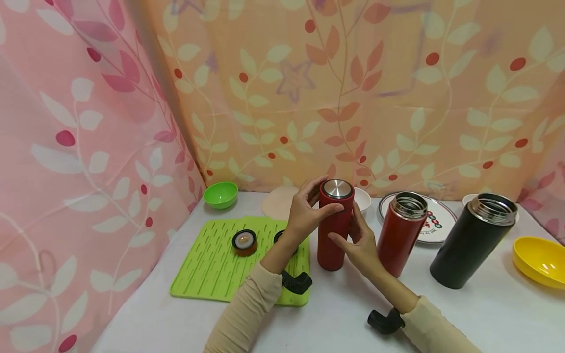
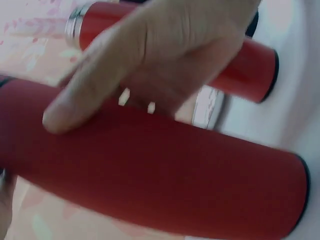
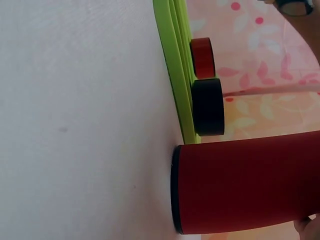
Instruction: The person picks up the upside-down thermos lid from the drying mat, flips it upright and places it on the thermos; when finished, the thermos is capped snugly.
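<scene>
A red thermos flask (image 1: 332, 230) with a steel-topped lid (image 1: 337, 189) stands upright on the white table. My left hand (image 1: 306, 206) grips it near the top, thumb laid across the front just below the lid. Lower down, my right hand (image 1: 363, 245) holds the body from the right side, its thumb on the front. In the left wrist view, the right hand (image 2: 150, 55) crosses over the red flask (image 2: 165, 170). The far fingers of both hands are partly hidden by the flask. The right wrist view has the flask's dark base (image 3: 176, 190) against the table.
A lidless red flask (image 1: 402, 235) and a lidless black flask (image 1: 470, 245) stand right. On the green mat (image 1: 207, 264) lie a red-brown lid (image 1: 244, 242) and a black lid (image 3: 209, 106). A green bowl (image 1: 220, 195), a patterned plate (image 1: 443, 228) and a yellow bowl (image 1: 540, 264) surround these.
</scene>
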The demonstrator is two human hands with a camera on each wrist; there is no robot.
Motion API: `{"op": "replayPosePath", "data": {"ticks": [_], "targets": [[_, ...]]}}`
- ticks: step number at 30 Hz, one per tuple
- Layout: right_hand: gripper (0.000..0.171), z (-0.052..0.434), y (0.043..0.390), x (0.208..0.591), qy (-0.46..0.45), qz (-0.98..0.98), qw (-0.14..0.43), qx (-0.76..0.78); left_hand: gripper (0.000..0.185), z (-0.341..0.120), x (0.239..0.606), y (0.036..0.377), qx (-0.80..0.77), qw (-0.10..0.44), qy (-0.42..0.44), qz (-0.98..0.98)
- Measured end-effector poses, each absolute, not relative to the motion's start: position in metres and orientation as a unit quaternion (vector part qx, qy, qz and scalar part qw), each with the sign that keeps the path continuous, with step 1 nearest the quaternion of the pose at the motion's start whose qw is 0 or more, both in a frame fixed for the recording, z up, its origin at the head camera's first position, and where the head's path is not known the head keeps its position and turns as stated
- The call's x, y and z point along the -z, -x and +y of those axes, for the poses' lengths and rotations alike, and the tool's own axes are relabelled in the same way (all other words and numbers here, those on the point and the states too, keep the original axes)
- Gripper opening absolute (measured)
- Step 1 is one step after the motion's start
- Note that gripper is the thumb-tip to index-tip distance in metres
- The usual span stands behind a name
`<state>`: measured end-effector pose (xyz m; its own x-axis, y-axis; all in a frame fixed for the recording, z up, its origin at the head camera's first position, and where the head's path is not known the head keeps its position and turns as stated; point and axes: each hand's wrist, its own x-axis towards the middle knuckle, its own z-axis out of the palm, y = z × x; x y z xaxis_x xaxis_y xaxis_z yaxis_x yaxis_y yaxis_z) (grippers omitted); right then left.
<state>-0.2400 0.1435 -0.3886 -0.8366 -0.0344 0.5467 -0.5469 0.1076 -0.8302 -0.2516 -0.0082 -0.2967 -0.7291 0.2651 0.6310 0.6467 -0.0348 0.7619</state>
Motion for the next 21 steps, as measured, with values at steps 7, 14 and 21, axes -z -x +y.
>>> {"op": "replayPosePath", "data": {"ticks": [7,14,21], "targets": [[0.091,0.139,0.231,0.377,-0.194,-0.723,0.188,-0.636,0.062,-0.007,0.291,0.25,0.648,0.131,0.31,-0.683],[0.091,0.141,0.234,0.381,-0.196,-0.723,0.186,-0.636,0.054,-0.013,0.293,0.254,0.653,0.11,0.353,-0.661],[0.09,0.143,0.241,0.391,-0.189,-0.727,0.186,-0.634,0.06,-0.003,0.292,0.246,0.638,0.149,0.306,-0.691]]}}
